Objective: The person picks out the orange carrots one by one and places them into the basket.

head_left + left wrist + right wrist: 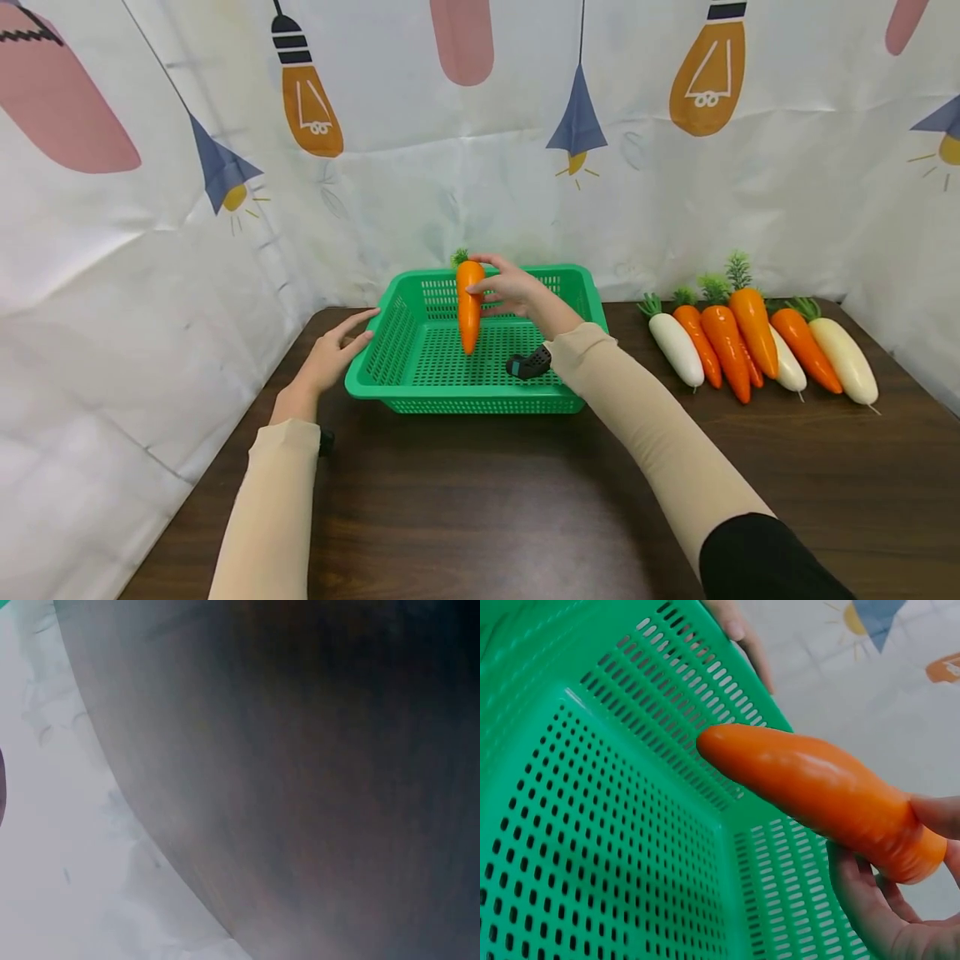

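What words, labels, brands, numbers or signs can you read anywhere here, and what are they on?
No text can be read.
Green basket: no lettering shows.
Raised carrot: no label shows.
White radishes and piled carrots: no labels show.
Wall cloth: drawn bulbs and lamps, no words.
Black wrist device: any marking is too small to read.

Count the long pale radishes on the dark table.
3, grouped on the right: one long white radish leftmost, a second white radish partly behind a glossy orange carrot, a cream radish rightmost. Others may be hidden.
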Motion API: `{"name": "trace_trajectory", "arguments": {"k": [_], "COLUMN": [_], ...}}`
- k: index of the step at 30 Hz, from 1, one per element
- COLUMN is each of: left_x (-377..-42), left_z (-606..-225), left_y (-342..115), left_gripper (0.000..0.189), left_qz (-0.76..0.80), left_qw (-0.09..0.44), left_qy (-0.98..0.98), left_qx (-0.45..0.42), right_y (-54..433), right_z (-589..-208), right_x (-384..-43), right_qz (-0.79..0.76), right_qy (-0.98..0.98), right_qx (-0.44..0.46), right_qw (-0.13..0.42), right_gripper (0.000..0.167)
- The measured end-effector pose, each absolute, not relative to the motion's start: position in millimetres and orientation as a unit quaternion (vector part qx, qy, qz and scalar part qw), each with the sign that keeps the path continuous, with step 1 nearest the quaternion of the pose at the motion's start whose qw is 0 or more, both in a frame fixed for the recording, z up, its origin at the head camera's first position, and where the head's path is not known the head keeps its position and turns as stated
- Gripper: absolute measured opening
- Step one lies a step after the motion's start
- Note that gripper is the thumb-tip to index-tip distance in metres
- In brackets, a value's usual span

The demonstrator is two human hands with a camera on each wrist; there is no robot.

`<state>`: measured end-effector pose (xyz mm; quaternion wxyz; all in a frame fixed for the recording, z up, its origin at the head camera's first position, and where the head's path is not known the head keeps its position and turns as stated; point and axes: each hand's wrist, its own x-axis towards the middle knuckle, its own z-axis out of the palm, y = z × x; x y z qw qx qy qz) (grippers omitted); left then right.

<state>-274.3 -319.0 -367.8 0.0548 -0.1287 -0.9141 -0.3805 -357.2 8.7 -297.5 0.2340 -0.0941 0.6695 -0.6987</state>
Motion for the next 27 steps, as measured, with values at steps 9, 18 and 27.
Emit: {"name": "trace_trajectory", "arguments": {"k": [9, 18, 27], "left_x": [-275, -276, -274], "left_z": [-367, -367, -367], "left_y": [-319, -319, -318], "left_gripper": [0.055, 0.055, 0.055], "left_qz": [-0.38, -0.381, -0.38], "left_qw": [0.057, 0.059, 0.057], "left_qy": [-0.914, -0.914, -0.915], "left_qx": [-0.13, -0.13, -0.126], "right_y": [-8, -23, -31], "right_z": [-296, -300, -304], "right_x": [-357, -361, -361], "right_qz": [-0.715, -0.696, -0.649], "right_qy": [0.649, 0.662, 0.69], "right_qx": [-0.1, -0.112, -0.141], "right_qw": [0.241, 0.254, 0.287], "right_gripper": [0.066, 0.065, 0.065]}}
